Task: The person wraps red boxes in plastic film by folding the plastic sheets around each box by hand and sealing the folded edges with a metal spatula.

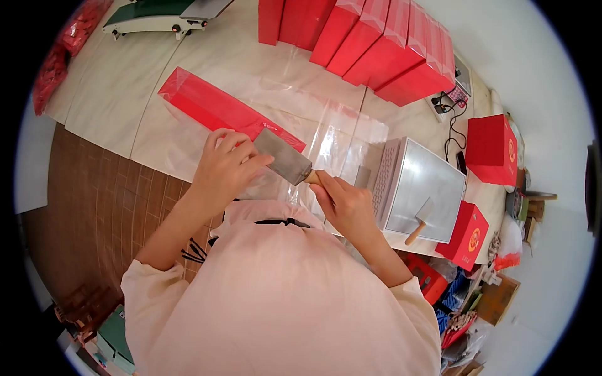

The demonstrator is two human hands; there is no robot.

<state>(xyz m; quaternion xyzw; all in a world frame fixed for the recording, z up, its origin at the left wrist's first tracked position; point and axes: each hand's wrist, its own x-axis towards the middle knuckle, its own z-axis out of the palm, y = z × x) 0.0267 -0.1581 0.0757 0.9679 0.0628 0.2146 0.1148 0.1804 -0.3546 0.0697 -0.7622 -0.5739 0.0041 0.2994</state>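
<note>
My right hand is wrapped round the wooden handle of a wide metal scraper. Its flat blade lies across the near end of a long red box, which has clear film over it. Against the near side of that box is my left hand, its fingers bent and apart, with the thumb reaching toward the blade. Whether those fingertips pinch any film is hard to make out. Loose clear film spreads over the table to the right of the box.
Several red boxes stand in a row at the back. On the right sits a metal-topped machine bearing a second scraper. Two red boxes flank it, near a black cable. A green-belted device is far left.
</note>
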